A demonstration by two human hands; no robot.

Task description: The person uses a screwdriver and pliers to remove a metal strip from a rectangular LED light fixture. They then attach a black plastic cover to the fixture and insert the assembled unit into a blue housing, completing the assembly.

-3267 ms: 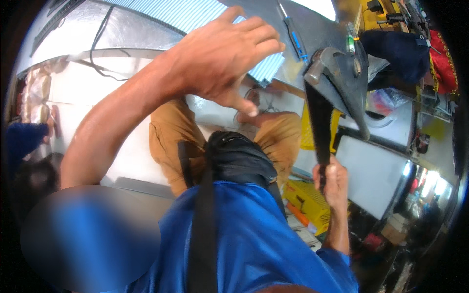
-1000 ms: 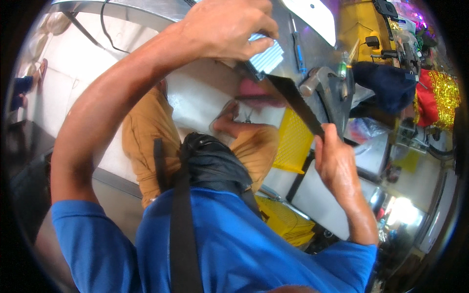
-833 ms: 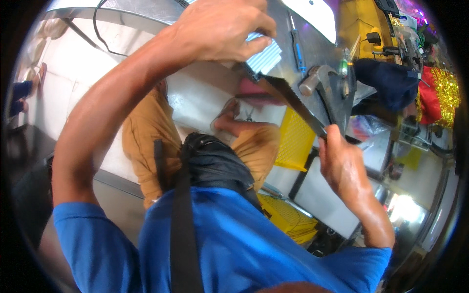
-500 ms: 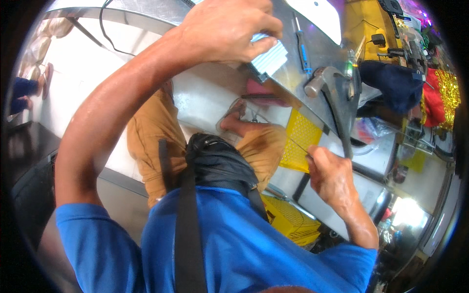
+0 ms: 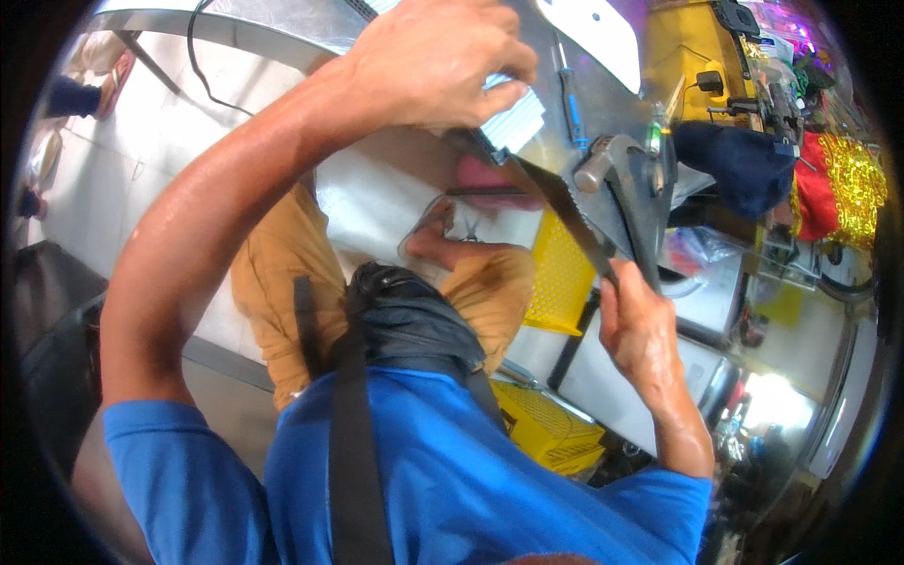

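My left hand (image 5: 447, 71) is closed over a white and light-blue ridged piece (image 5: 516, 124) at the edge of the metal table. A dark end shows beneath that piece. Gripped in my right hand (image 5: 643, 325) is a long dark blade with a toothed edge, a saw blade (image 5: 574, 215) by its look; any handle is hidden by the fingers. Its far end comes up close to the ridged piece; whether they touch, I cannot tell.
On the metal table (image 5: 617, 99) lie a blue-handled screwdriver (image 5: 572, 108), a claw hammer (image 5: 595, 171) and a white sheet (image 5: 598, 38). Dark cloth (image 5: 739, 165) and red-gold fabric (image 5: 833, 193) sit to the right. Yellow baskets (image 5: 556, 282) stand below, near my leg.
The saw blade has turned its broad side into view, where it showed only as a thin line. My right hand has tilted with it. My left hand keeps its grip.
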